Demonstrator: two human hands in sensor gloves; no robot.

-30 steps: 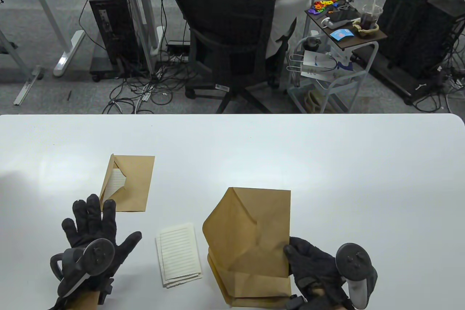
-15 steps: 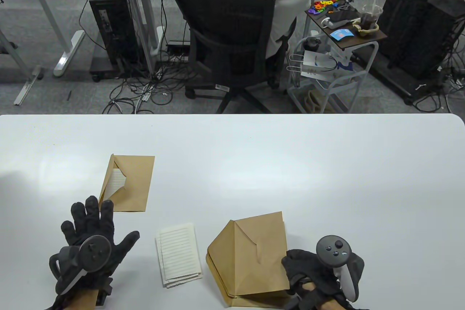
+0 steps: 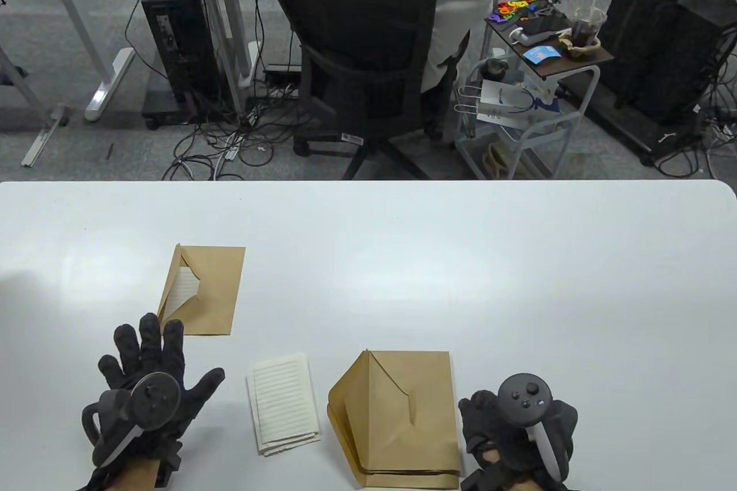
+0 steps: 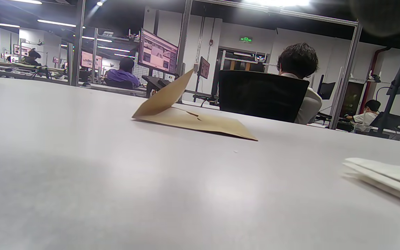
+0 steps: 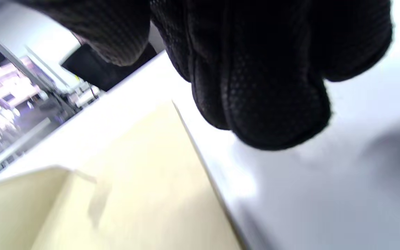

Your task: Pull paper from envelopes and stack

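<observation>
A brown envelope [image 3: 202,290] lies at the left with its flap raised and lined paper showing inside; the left wrist view shows it as envelope [image 4: 193,118]. My left hand [image 3: 148,356] lies spread flat just below it, fingertips at its lower left corner. A small stack of lined paper [image 3: 285,402] sits in the middle, also paper [image 4: 387,177]. To its right lies a pile of emptied brown envelopes [image 3: 403,416], also envelopes [image 5: 123,187]. My right hand [image 3: 481,419] sits beside the pile's right edge with fingers [image 5: 262,86] curled, holding nothing.
The white table [image 3: 518,284] stretches far and right of the envelopes. Beyond its far edge a person sits in a black office chair [image 3: 357,65], with a small cart [image 3: 541,71] and cables on the floor.
My right hand brought the raised envelope down flat onto the pile, let go of it and drew back to the right. The left hand hardly moved.
</observation>
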